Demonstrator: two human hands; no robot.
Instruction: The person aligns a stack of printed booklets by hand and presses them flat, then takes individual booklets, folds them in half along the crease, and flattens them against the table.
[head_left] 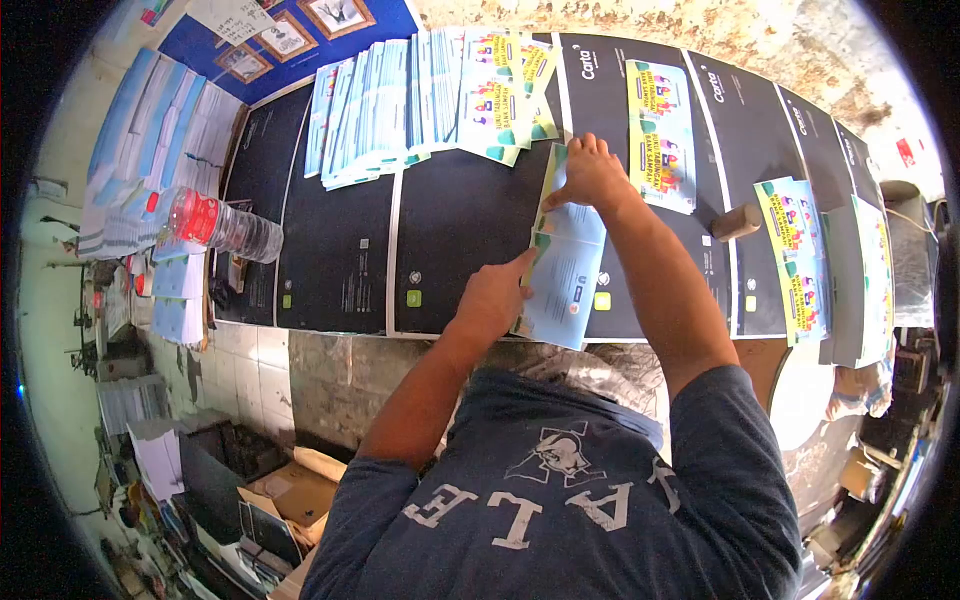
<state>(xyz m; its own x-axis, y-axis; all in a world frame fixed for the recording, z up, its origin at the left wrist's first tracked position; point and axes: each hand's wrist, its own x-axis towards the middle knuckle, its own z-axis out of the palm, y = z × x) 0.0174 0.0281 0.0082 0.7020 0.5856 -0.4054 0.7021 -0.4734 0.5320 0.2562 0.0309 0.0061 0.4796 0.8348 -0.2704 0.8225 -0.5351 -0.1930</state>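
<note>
A light-blue printed booklet cover (pixel 563 285) lies lengthwise on the black table in front of me, with a crease across its middle. My left hand (pixel 493 298) is at its left edge, the index finger touching near the crease and the other fingers curled. My right hand (pixel 592 172) grips its far end, thumb at the left edge and fingers bent over the top. A fanned row of booklets (pixel 385 105) lies beyond, ending in yellow-and-blue covers (pixel 492 95). To the right are another pair of covers (pixel 662 135) and a short brown cylindrical block (pixel 736 222).
A plastic bottle (pixel 225 225) lies at the table's left end beside stacked papers (pixel 150 140). More covers (pixel 795 255) and a grey upright panel (pixel 857 285) stand at the right end. Cardboard boxes (pixel 290 495) sit on the floor at lower left.
</note>
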